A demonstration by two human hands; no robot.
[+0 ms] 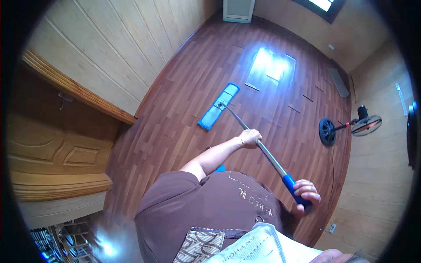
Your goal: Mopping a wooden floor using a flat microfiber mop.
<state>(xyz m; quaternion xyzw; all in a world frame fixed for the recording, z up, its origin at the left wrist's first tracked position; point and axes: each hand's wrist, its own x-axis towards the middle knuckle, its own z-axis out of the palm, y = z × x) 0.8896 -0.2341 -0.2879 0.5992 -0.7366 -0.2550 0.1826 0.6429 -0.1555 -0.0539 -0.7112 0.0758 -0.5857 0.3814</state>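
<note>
A flat mop with a long metal pole (274, 160) slants across the view. Its wide, blue-edged mop head (219, 106) lies on the brown plank floor ahead of me, angled from near left to far right. Partway along the pole, my left hand (250, 138) is closed round the metal, a bracelet on its wrist. My right hand (305, 196) wraps the blue grip (294, 189) at the pole's upper end, close to my body on the right. Part of a blue thing (220, 168) shows beside my left forearm, mostly hidden by my body.
A black fan (327, 131) stands near the right wall, its cord trailing along the floor. At the far end is a white cabinet-like unit (238, 11). A wooden door (61, 144) is on the left. Bright light reflects off the floor (175, 109) ahead.
</note>
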